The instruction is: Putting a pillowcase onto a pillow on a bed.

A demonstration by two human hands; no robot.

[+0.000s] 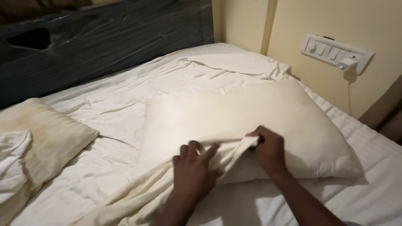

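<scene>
The pillow [247, 121] lay on the bed [368, 184], directly beyond both hands. It was bare, cream-coloured, plump, and yellowed in patches across its upper face. A pale pillowcase [167, 180] trailed from its near edge, slack and creased, running down toward the lower left past the left wrist.

The right hand [268, 151] had its grip closed on the pillowcase's edge, pinching a fold against the pillow's near side. The left hand [193, 170], just to the left of it, rested on the same cloth with fingers spread and slightly curled; whether its grip held the fabric or merely pressed it could not be determined.

The near edge of the pillow was covered by the hands and the cloth. A second pillow [46, 134], far left of the left hand, was partly covered by a crumpled white cloth [12, 163] and cut off by the frame.
</scene>
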